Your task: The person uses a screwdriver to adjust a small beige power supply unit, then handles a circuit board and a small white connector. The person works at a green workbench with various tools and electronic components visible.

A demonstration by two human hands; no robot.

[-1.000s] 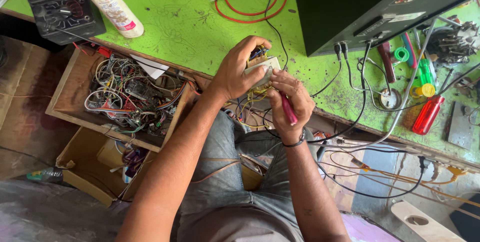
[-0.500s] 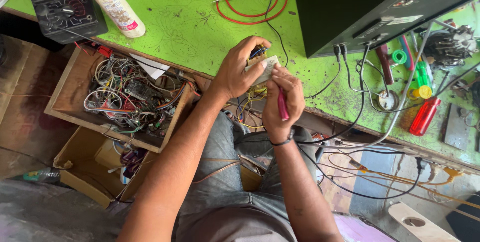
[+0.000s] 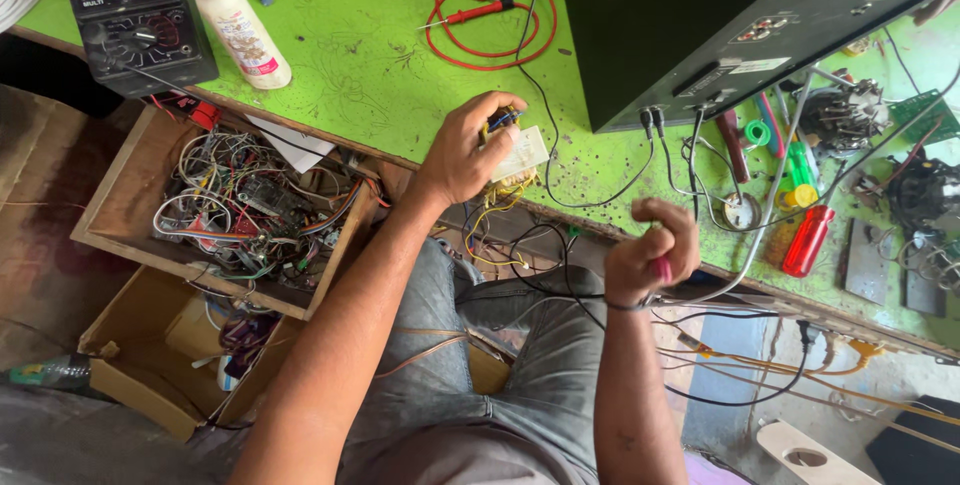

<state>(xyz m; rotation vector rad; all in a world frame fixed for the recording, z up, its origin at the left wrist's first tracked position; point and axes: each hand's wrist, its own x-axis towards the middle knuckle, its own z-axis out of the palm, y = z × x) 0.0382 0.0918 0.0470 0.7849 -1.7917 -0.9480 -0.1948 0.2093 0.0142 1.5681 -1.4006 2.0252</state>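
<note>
My left hand (image 3: 468, 150) grips a small pale circuit board (image 3: 522, 155) with yellow and blue wires, held at the front edge of the green workbench (image 3: 370, 65). Yellow wires dangle below it. My right hand (image 3: 655, 250) is a fist off to the right, apart from the board, closed around a red-handled tool (image 3: 661, 267) of which only a bit of the handle shows. A black wire runs from the board up across the bench.
A black amplifier case (image 3: 720, 15) stands at back right with cables plugged in. A black analog multimeter (image 3: 135, 15), a white glue bottle (image 3: 235, 20) and red test probes (image 3: 480, 10) lie on the bench. An open drawer (image 3: 230, 215) holds tangled wires. A red screwdriver (image 3: 808, 240) lies right.
My right hand has pulled away from the board, moving right and down with the red-handled tool. My left hand still holds the board in the same place.
</note>
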